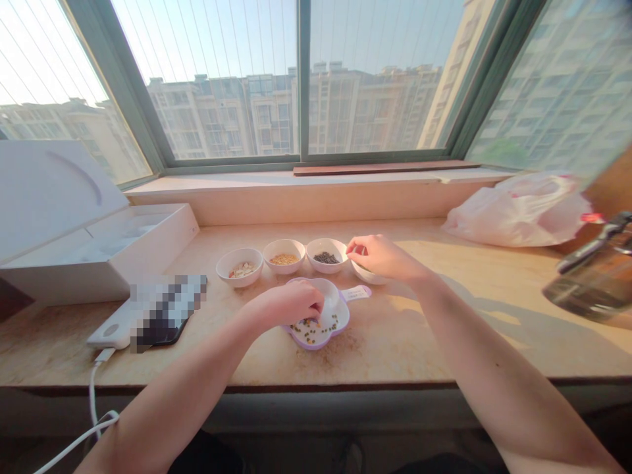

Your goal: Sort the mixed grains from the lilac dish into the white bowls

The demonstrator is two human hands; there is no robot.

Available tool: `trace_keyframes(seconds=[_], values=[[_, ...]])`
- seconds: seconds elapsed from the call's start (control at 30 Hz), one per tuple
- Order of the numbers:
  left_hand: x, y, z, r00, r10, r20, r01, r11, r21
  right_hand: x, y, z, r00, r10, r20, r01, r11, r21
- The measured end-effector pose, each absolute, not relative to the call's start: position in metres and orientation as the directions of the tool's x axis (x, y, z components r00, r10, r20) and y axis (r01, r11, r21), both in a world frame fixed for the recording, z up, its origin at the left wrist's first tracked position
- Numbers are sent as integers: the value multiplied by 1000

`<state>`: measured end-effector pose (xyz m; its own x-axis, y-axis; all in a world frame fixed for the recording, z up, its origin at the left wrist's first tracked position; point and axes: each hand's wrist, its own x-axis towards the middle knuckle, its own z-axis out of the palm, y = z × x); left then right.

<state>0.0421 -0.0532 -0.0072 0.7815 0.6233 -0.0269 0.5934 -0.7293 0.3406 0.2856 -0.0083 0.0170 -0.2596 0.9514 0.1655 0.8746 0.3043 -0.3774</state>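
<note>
White bowls (240,282) of pale pieces (241,270) and yellow grains (284,259) are set behind-left of a purple-rimmed dish (318,344). Over its green bits (310,340), the left hand (296,301) is held, fingers bunched together. Behind it, a dark-grain bowl (326,268) is set; behind-right, a fourth bowl (370,278) is touched by the right hand (382,255), fingers curled, grip unclear.

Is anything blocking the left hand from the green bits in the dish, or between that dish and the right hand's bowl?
Nothing visible blocks the left hand: it reaches into the dish, beside the green bits. Only the dish's handle lies between it and the bowl under the right hand.
</note>
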Motion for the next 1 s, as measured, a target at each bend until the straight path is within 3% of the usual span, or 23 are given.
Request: trace_keyframes(seconds=[0.27, 0.5, 0.6, 0.77, 1.0], values=[[48, -63, -10, 681, 732, 15, 701, -659, 274, 263, -27, 18, -375, 921, 108, 840, 387, -380], [36, -51, 2, 726, 685, 63, 665, -722, 191, 248, -38, 14, -559, 824, 95, 739, 547, -394], [24, -40, 11, 651, 747, 136, 715, -663, 220, 234, -42, 8, -663, 745, 75, 694, 649, -312], [15, -33, 18, 579, 806, 118, 759, -587, 283, 217, -46, 0, -716, 698, -19, 694, 708, -135], [15, -33, 16, 576, 809, 114, 750, -579, 319, 213, -46, -5, -675, 737, -38, 734, 665, -137]])
